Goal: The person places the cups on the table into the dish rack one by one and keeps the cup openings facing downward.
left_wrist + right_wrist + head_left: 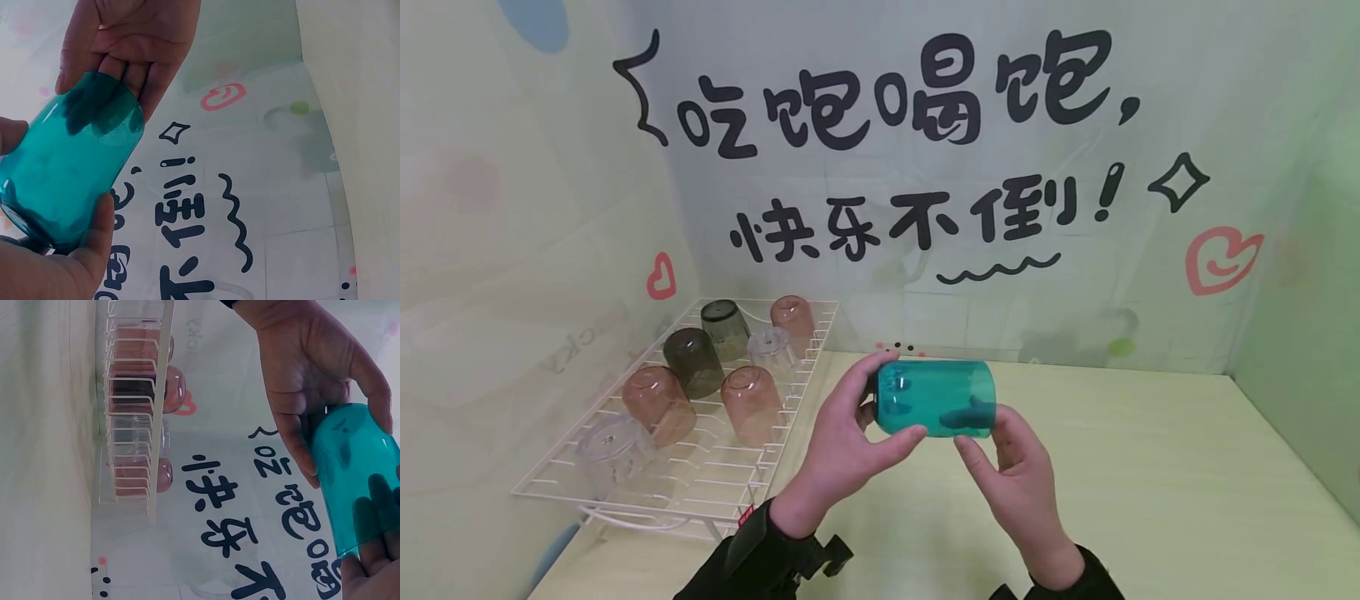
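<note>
A teal see-through glass cup (925,398) lies sideways in the air above the table, its base to the left and its mouth to the right. My left hand (852,446) grips the base end, thumb in front and fingers curled round behind. At the mouth end, my right hand (1021,492) holds the cup by its rim, the thumb along the near underside. Through the teal wall of the cup (69,156) in the left wrist view, the right fingers show as dark shapes. In the right wrist view the cup (353,469) is partly cut off by the frame edge.
A white wire rack (700,475) stands on the left of the pale table (1150,467). On it, several upside-down cups stand in pink, smoky grey and clear, including a pink cup (752,408) near its right side. A printed backdrop (865,317) closes off the back.
</note>
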`<state>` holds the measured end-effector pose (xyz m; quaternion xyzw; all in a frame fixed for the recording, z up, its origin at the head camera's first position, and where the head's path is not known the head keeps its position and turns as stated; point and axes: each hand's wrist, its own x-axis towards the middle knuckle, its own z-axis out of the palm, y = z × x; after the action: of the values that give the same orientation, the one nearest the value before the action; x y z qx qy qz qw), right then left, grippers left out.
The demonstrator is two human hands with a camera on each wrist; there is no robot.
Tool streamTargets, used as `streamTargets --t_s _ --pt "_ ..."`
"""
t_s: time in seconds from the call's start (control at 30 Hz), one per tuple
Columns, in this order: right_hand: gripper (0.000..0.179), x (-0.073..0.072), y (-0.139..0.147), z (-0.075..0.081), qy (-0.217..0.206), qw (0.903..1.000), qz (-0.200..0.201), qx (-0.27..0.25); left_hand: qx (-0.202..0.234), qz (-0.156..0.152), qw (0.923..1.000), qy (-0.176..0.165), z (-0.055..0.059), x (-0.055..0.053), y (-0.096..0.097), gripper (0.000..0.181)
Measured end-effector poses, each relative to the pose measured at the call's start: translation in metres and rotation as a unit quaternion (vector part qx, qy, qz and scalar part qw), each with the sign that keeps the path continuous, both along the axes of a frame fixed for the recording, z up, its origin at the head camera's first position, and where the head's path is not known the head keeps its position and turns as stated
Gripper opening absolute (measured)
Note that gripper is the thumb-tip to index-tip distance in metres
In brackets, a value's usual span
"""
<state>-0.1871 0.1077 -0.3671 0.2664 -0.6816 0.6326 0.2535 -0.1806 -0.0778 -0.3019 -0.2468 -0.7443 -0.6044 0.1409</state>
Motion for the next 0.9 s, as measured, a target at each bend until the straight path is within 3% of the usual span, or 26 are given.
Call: streamTargets --t_s 0.53,0.7,0.9 --pt "0.055 -0.001 0.012 0.005 0.038 0.9988 0.031 -0.006 -0.013 0.011 0.9998 0.014 0.005 0.001 -0.003 0.068" --pt "0.061 -0.004 0.014 0.006 0.073 0.9961 0.049 -0.006 -0.018 0.024 0.9995 0.014 0.004 0.001 -0.008 0.069" --pt "0.061 0.003 0.014 0.017 0.072 0.9957 0.058 0.008 -0.02 0.04 0.9988 0.018 0.006 0.002 -0.012 0.068"
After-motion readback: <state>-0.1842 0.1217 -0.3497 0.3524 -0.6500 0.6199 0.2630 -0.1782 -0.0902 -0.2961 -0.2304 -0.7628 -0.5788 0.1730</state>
